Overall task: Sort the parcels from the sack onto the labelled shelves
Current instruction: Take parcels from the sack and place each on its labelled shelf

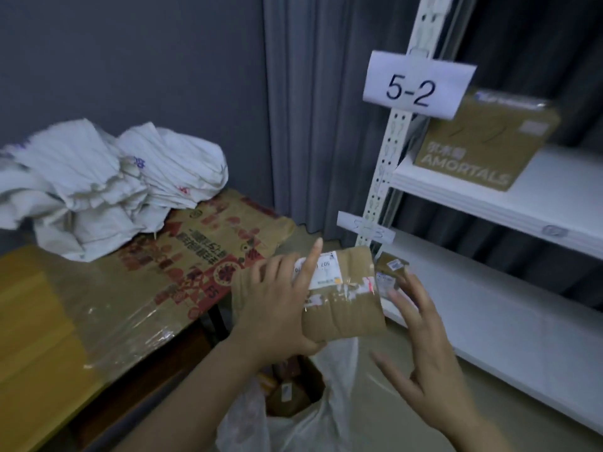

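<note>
"Parcel [346,301] in brown paper: by which fingers is it held?"

"It is gripped by the left hand [277,308]. The thumb is curled under its lower edge, the fingers [270,272] are laid over its top, and the index finger [311,262] is raised straight across the white label [326,272]."

"And the right hand [424,360]?"

"Its fingers [408,308] are spread wide and nothing is held. It is seen just beside the parcel's right edge, apart from it."

"Where is the parcel placed?"

"It is held in the air above the open white sack [326,419], in which more brown packets [287,393] are seen, and in front of the near end of the lower shelf [489,314]."

"What is shown on the shelves?"

"Small packages [391,272] are set at the lower shelf's near end. On the upper shelf [522,203] a tan box [483,148] printed AMORTALS is stood, beside a paper tag [414,83] marked 5-2. A second tag [365,230], lower down, is too blurred to be read."

"And to the left?"

"A table [29,321] is partly covered by flattened printed cardboard [202,252], and crumpled cloth bags [98,184] are piled on it."
</note>
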